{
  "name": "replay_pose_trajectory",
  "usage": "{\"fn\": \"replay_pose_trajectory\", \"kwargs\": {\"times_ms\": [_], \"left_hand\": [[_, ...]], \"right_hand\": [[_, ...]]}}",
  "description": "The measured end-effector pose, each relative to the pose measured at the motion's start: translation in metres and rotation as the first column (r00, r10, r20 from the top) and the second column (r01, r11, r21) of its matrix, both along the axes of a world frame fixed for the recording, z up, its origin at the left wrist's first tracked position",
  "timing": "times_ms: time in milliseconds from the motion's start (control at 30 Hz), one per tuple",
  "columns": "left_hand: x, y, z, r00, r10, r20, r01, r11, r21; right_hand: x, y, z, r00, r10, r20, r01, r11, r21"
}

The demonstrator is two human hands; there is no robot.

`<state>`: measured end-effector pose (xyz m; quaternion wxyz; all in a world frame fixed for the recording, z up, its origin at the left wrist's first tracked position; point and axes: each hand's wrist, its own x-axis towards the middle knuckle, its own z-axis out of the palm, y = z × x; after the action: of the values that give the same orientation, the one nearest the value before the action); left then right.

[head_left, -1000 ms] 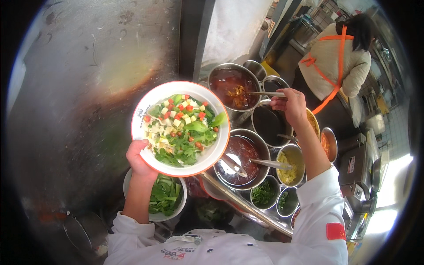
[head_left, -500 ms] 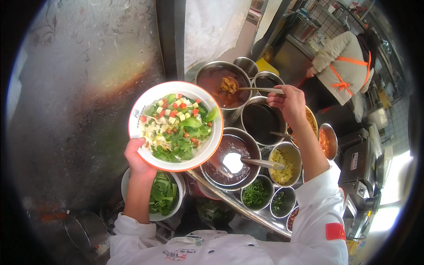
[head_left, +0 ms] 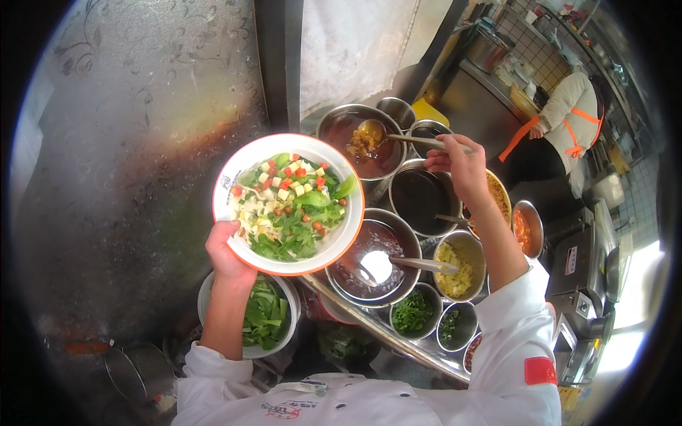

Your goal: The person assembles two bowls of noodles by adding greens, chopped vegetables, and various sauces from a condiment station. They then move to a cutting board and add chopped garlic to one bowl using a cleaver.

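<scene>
My left hand grips the near left rim of a white bowl with an orange edge. Inside lie leafy greens, red and pale yellow cubes, peanuts and pale pieces, perhaps noodles. My right hand is closed round the handle of a ladle. The ladle's head is tipped over a steel pot of reddish-brown broth, with brown chunky food spilling at its lip. The bowl is held just left of that pot, partly over the pot of dark red sauce.
Beside the broth stands a pot of dark liquid. Nearer are containers of yellow chopped food, chopped greens and scallions. A tub of leaves sits below the bowl. A co-worker stands at the far right counter.
The ladle has tilted, and the chunky food it held is sliding out into the broth pot. The bowl has barely shifted. The co-worker has moved a little to the right.
</scene>
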<state>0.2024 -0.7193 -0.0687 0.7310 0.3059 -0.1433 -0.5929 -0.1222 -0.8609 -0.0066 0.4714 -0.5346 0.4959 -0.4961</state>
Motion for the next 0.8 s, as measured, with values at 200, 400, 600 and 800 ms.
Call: {"fn": "replay_pose_trajectory", "kwargs": {"times_ms": [200, 400, 600, 800], "left_hand": [[0.005, 0.003, -0.007, 1.0, -0.01, -0.014, 0.01, 1.0, -0.029], [0.013, 0.006, -0.006, 1.0, -0.006, -0.015, 0.007, 0.999, 0.036], [0.017, 0.008, -0.013, 0.997, -0.069, -0.039, 0.07, 0.997, 0.023], [0.019, 0.01, -0.015, 0.998, -0.053, -0.023, 0.054, 0.996, 0.071]], "right_hand": [[0.007, -0.007, -0.012, 0.728, -0.115, -0.676, -0.393, 0.738, -0.549], [0.023, -0.015, -0.02, 0.397, -0.18, -0.9, -0.716, 0.553, -0.426], [0.033, -0.021, -0.02, 0.352, -0.108, -0.93, -0.702, 0.626, -0.338], [0.037, -0.027, -0.002, 0.438, -0.01, -0.899, -0.552, 0.786, -0.277]]}}
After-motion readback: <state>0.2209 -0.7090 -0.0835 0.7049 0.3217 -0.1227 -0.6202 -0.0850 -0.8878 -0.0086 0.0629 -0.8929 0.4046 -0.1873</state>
